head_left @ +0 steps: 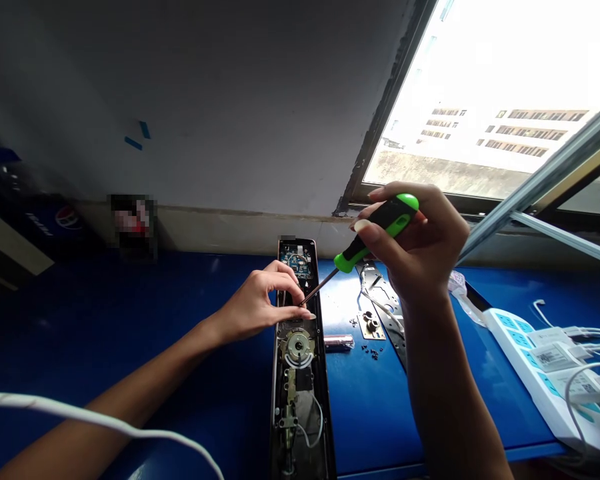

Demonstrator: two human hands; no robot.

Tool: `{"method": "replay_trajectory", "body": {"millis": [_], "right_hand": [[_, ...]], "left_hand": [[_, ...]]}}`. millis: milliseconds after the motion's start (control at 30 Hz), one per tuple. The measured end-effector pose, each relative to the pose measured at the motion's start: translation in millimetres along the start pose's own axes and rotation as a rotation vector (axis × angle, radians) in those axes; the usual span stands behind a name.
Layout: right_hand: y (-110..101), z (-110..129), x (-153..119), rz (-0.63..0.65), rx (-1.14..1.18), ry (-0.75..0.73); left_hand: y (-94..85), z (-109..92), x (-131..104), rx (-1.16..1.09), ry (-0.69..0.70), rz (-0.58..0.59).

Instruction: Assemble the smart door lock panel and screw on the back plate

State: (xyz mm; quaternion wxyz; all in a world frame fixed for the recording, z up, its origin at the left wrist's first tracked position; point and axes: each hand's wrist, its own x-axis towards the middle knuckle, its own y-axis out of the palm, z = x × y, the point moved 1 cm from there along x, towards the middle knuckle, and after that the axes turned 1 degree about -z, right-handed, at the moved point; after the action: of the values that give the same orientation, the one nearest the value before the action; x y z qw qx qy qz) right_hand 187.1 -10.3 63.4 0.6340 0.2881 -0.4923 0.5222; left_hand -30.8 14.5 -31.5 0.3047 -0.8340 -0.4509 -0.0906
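My right hand grips the green and black handle of a screwdriver, its shaft slanting down and left. The tip meets the inside of a long black housing that looks like an opened electronic door lock. Beside the tip, my left hand has thumb and forefinger nearly pinched together; anything small between them is hidden. A blue circuit board sits at the housing's far end. Nearer to me are a round metal part, a metal latch mechanism and a thin white wire.
Right of the housing lie a pink-wrapped cylinder, small dark screws, a square plate and a perforated panel. A white power strip with plugged-in chargers stands farther right. A white cable crosses before my left forearm.
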Motion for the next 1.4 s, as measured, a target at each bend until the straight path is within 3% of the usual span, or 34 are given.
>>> {"method": "replay_trajectory", "body": {"millis": [300,533,700,933,1133,1267,1400], "right_hand": [[0,5,0,0.148,0.006,0.022],[4,-2,-1,0.100,0.037,0.028],[9,0,-3,0.254,0.079,0.115],[26,9,3,0.174,0.103,0.097],[33,5,7,0.182,0.074,0.051],[33,3,3,0.204,0.039,0.015],[35,2,0,0.189,0.033,0.026]], "left_hand": [[-4.9,-7,0,0.098,0.036,0.060],[-5.8,-3,-3,0.075,0.126,-0.013],[-8.8,-2,-4,0.099,0.133,-0.023],[-17.9,-5,-5,0.213,0.192,-0.058],[-33.4,-11,-2,0.292,0.180,-0.006],[-43.4,-12,-4,0.380,0.060,0.075],[-41.9,-7,-6,0.395,-0.044,0.110]]}}
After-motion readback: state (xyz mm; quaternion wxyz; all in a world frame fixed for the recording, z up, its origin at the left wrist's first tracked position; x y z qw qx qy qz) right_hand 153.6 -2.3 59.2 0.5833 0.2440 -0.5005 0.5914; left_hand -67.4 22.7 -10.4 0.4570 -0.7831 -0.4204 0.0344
